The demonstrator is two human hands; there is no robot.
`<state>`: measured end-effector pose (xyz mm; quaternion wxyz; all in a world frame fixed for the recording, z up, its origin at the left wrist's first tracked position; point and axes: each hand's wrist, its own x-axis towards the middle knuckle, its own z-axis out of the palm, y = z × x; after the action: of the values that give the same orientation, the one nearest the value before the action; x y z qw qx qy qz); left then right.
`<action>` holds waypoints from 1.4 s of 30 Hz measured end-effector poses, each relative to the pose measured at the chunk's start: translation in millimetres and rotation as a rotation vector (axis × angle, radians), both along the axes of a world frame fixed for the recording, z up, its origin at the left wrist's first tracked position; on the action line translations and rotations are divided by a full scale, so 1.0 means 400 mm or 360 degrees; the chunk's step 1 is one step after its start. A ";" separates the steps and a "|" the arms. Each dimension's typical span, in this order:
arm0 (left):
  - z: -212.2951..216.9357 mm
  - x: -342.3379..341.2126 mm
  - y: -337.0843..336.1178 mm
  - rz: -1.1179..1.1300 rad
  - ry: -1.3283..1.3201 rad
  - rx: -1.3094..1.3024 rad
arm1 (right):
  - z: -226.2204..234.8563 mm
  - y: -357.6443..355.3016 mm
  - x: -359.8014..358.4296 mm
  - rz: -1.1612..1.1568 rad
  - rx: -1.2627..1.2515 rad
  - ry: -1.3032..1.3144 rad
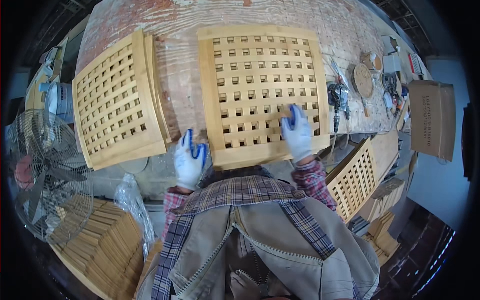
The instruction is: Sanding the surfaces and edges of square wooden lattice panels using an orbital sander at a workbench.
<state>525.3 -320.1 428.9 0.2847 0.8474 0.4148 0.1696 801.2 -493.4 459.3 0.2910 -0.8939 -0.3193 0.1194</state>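
Note:
A wooden lattice panel (260,87) lies flat on the workbench in front of me, with square gaps between its slats. My left hand (189,161), in a white glove with blue on the fingers, is beside its near left corner; thumb and fingers are apart and hold nothing. My right hand (298,134), gloved alike, is over the panel's near right part, fingers apart and partly bent. Whether its fingertips press on the slats, I cannot tell. Left of this panel is a stack of similar lattice panels (141,82), lying slightly turned.
Right of the panel lie a power drill (338,95) and a round wooden disc (362,80) on the worn workbench (175,60). More lattice panels (353,182) lean lower right, near a cardboard box (432,120). A wire-cage fan (47,175), clear plastic wrap (134,202) and stacked brown boards (102,240) stand left.

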 end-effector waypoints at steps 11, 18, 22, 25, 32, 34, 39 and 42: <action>-0.019 0.099 -0.110 0.0110 0.0275 0.0060 | -0.092 -0.289 0.152 -0.0416 -0.0406 -0.0553; -0.170 0.011 -0.020 0.0685 -0.0195 -0.0449 | -0.065 -0.286 0.105 -0.0361 -0.0318 -0.0352; -0.088 0.060 -0.007 0.0762 -0.0481 -0.0893 | -0.095 -0.294 0.118 -0.0472 -0.0095 -0.0128; -0.071 0.053 -0.025 0.0726 -0.0533 -0.0820 | -0.097 -0.288 0.148 -0.0508 0.0015 -0.0023; -0.086 0.016 -0.048 0.0748 -0.0692 -0.0602 | -0.076 -0.254 0.160 -0.0445 0.0250 0.0334; -0.046 0.034 -0.056 0.0743 -0.0647 -0.0547 | -0.061 -0.254 0.151 -0.0273 0.0246 0.0172; -0.012 0.057 -0.076 0.0743 -0.0676 -0.0524 | -0.084 -0.273 0.158 -0.0227 0.0178 0.0265; -0.028 0.045 -0.085 0.0691 -0.0742 -0.0458 | -0.093 -0.279 0.149 -0.0290 0.0279 0.0255</action>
<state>543.1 -354.2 417.6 0.4455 0.6291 0.5289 0.3550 860.9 -604.9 421.9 0.4022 -0.8780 -0.2218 0.1350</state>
